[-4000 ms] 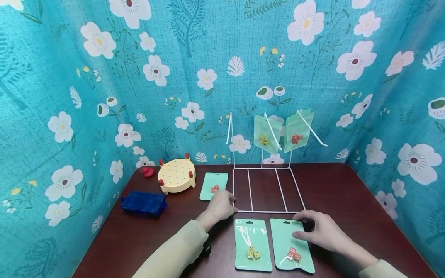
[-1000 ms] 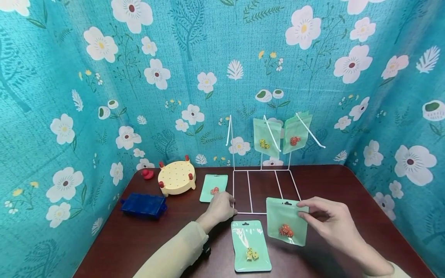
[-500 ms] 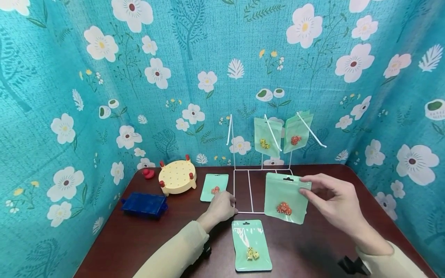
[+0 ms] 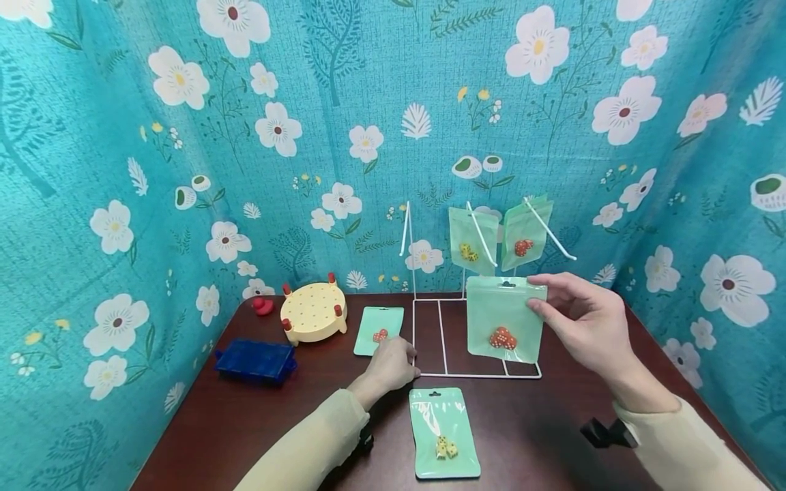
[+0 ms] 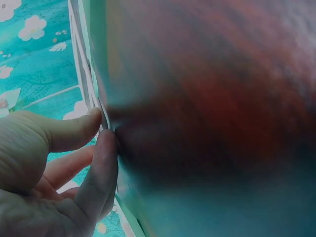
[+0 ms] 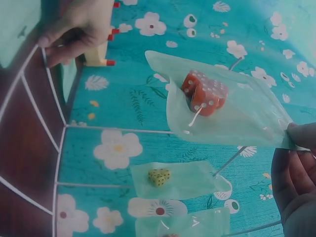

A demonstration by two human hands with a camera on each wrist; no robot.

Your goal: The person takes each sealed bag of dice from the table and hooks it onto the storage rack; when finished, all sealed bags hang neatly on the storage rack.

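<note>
My right hand (image 4: 586,320) pinches the upper right edge of a pale green zip bag (image 4: 491,307) holding orange-red dice (image 4: 503,337). The bag hangs upright over the base of a white wire rack (image 4: 443,337), and its hang hole shows at the top. Between thumb and forefinger, my left hand (image 4: 389,365) grips the rack's front left corner; the left wrist view shows the white wire (image 5: 89,74) at the fingertips. On the rack's hooks hang a bag with yellow dice (image 4: 469,221) and, to its right, bags with red dice (image 4: 522,225). The left hook (image 4: 405,228) carries no bag.
A bag with yellow dice (image 4: 436,416) lies at the front of the table, and one with red dice (image 4: 374,317) lies left of the rack. Farther left are a cream round stool (image 4: 313,310), a blue tray (image 4: 256,360) and a small red duck (image 4: 263,307).
My right hand has picked up the bag with orange-red dice from the front of the table and raised it toward the hooks. The left hand has stayed on the rack corner.
</note>
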